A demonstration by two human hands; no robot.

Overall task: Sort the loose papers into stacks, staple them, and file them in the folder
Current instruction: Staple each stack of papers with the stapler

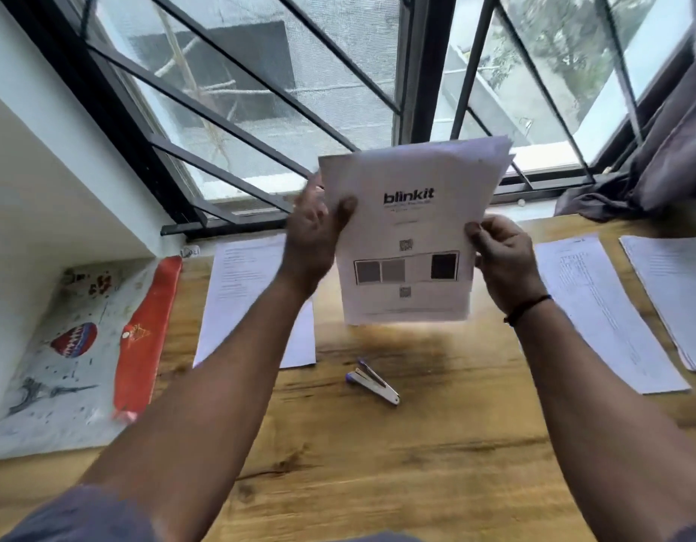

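- Presently, left hand (313, 224) and right hand (503, 260) grip a white printed paper sheaf (409, 236) headed "blinkit", fingers curled on its edges.
- Small white-and-purple stapler (374, 382) lies on the wooden counter (377, 463).

A bunch of papers (413, 228) is held up over the middle of the table (377, 463), with the left hand (313, 228) on its left edge and the right hand (503, 260) on its right edge. On the table, the stapler (374, 382) lies below the held papers, one sheet (244, 299) lies to the left, and two more piles (600, 311) (675, 295) lie side by side to the right. A printed cloth (64, 346) lies at the far left of the table, and the window (299, 91) stands behind everything.
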